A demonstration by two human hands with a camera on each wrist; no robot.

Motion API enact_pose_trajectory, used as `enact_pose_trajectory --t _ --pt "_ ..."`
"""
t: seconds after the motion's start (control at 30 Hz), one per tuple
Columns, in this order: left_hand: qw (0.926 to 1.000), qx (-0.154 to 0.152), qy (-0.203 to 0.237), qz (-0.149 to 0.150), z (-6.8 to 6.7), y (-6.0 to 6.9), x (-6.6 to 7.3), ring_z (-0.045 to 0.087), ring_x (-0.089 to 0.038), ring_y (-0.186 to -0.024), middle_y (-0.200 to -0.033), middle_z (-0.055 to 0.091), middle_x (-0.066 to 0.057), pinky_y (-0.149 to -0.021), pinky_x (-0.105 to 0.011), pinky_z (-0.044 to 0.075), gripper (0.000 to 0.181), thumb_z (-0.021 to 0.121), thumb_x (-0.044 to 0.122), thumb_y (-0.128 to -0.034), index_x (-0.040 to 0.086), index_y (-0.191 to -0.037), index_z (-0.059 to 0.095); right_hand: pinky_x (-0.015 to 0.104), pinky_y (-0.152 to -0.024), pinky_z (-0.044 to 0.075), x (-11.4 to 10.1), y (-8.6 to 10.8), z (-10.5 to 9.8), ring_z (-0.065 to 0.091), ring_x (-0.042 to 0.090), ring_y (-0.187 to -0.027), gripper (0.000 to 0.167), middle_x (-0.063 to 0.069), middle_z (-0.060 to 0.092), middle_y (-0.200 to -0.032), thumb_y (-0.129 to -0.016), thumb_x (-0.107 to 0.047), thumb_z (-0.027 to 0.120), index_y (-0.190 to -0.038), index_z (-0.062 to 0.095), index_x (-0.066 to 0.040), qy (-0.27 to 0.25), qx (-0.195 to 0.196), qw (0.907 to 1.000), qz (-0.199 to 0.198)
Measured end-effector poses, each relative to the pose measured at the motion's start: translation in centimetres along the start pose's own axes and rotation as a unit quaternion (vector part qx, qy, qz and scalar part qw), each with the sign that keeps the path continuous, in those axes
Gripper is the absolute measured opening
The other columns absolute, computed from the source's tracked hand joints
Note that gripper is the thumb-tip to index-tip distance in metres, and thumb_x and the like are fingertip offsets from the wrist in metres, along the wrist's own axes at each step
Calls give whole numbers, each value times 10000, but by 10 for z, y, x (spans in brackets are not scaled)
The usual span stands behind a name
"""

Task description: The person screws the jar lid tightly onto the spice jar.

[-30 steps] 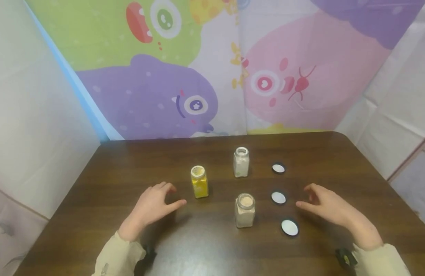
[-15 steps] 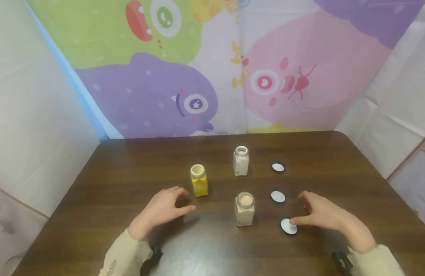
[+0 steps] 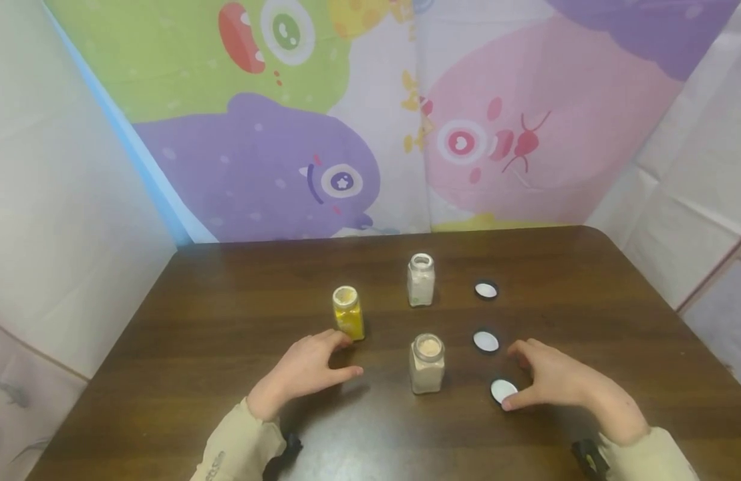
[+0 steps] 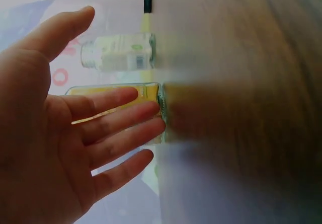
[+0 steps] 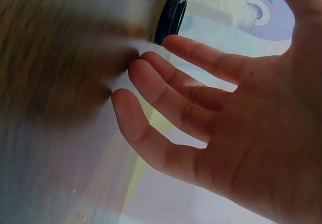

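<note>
Cartoon-printed cloth (image 3: 256,174) hangs behind a dark wooden table (image 3: 226,287). From the head camera, the left hand (image 3: 304,366) is beside the foot of the uncapped yellow jar (image 3: 349,319), fingers and thumb apart, gripping nothing; the right hand (image 3: 556,377) has its thumb over the edge of the nearest lid (image 3: 501,389), the middle lid (image 3: 486,341) just beside its fingertips. Between the hands stands the cream jar (image 3: 427,374). Left wrist view: palm spread before the yellow jar, contact uncertain. Right wrist view: fingers softly bent, holding nothing, the forefinger tip close to a lid's black rim. Taking up jar and lid seems the step in hand; next, I judge, left fingers must curl round the glass while the right pinch a lid
</note>
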State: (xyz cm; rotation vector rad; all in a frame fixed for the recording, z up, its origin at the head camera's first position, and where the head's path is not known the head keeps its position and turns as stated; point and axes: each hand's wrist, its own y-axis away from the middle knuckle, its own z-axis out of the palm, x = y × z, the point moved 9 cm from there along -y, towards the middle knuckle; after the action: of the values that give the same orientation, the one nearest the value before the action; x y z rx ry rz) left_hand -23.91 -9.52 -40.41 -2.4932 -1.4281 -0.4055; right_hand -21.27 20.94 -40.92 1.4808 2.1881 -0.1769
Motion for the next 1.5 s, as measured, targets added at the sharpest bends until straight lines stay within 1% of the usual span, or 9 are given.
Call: enact_pose_trajectory --t 0.1,0.27,0.53,0.7,0.87,1.07,1.23,1.37,1.5 --pt "9999 -63 34 95 0 -1 6 598 -188 -990 -1083 632 -9 -843 -365 466 576 608 554 -768 104 -1127 590 398 -733 465 -4 0 1 546 233 -904 803 72 547 -990 -568 -547 771 -1128 527 -26 -8 -58 9999 -111" --pt "9992 -211 100 334 0 -7 22 589 -169 -1005 -1092 628 -5 -857 -352 463 607 595 567 -773 104 -1164 566 394 -734 467 -6 0 2 547 236 -908 787 65 547 -995 -559 -521 786 -1127 531 -40 -22 -82 9999 -110" --pt "9954 -548 546 564 6 -18 50 572 -147 -1057 -1158 611 -16 -886 -345 455 691 597 591 -761 118 -1254 488 363 -704 441 -12 -2 5 496 164 -825 757 14 513 -926 -524 -462 817 -1116 544 -78 106 -148 9996 -206" --pt "9939 -571 628 699 11 -23 65 570 -132 -1059 -1166 604 -15 -880 -329 458 733 614 587 -751 115 -1286 449 392 -735 449 -13 -3 7 508 172 -840 725 15 515 -933 -507 -407 836 -1100 552 -102 186 -130 9996 -169" --pt "9938 -468 580 827 14 -27 77 568 -118 -1055 -1172 595 -4 -874 -303 461 762 625 596 -735 113 -1295 440 413 -768 452 -12 -4 10 526 194 -880 693 21 527 -967 -499 -367 844 -1079 563 -114 259 -121 9995 -98" --pt "9936 -383 538 918 18 -32 85 578 -128 -1026 -1143 604 -11 -853 -283 468 765 634 611 -717 97 -1258 465 416 -798 450 -15 -5 11 540 198 -906 653 7 548 -988 -498 -348 844 -1043 580 -103 336 -117 9992 -193" --pt "9933 -389 531 951 20 -37 87 596 -138 -970 -1080 625 -2 -813 -271 478 683 653 598 -707 122 -1178 518 421 -794 455 -16 -5 12 539 197 -901 645 6 544 -985 -494 -337 848 -1035 582 -107 315 -180 9993 -56" --pt "9932 -348 519 984 20 -40 88 604 -136 -946 -1045 629 27 -792 -261 479 624 669 586 -698 144 -1121 545 424 -765 464 -17 -4 14 543 198 -884 646 10 538 -988 -480 -329 852 -1028 573 -131 308 -205 9993 26" --pt "9930 -273 524 1026 21 -41 91 601 -112 -868 -979 617 72 -742 -235 473 603 679 588 -685 155 -1083 545 408 -734 468 -18 -4 15 539 176 -849 630 2 531 -978 -475 -302 857 -1008 561 -145 370 -190 9991 72"
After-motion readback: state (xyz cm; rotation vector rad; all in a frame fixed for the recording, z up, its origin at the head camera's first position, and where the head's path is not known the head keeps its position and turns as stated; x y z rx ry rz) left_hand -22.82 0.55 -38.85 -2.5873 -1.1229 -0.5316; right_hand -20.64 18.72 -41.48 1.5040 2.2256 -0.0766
